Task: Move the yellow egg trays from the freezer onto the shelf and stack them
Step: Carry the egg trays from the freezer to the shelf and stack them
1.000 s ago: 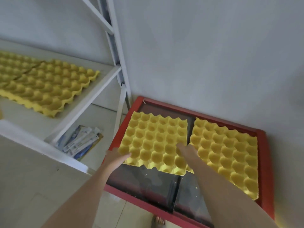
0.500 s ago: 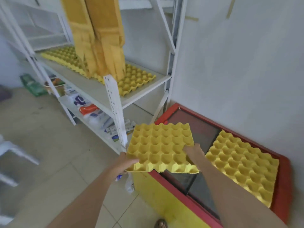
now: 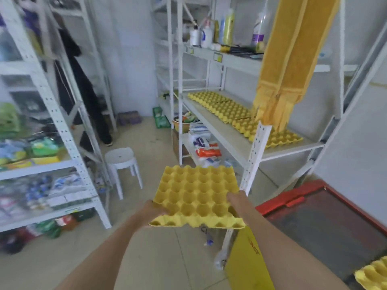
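Note:
A yellow egg tray (image 3: 196, 193) is held level in front of me, above the floor. My left hand (image 3: 154, 210) grips its near left corner and my right hand (image 3: 237, 200) grips its right edge. A second yellow egg tray (image 3: 372, 275) lies on the red-rimmed freezer (image 3: 297, 198) at the lower right, only its corner showing. Several yellow egg trays (image 3: 232, 109) lie in a row on the white shelf (image 3: 236, 141) ahead to the right.
A yellow cloth (image 3: 287, 65) hangs over the shelf's right end. A white stool (image 3: 122, 162) stands on the floor to the left of the held tray. Another white rack (image 3: 62, 132) with goods fills the left side. A person in dark clothes (image 3: 81, 88) stands at the back.
Both hands lifted the left tray off the freezer and swung it left, away from the freezer. My view turned left from the freezer to the room and shelves.

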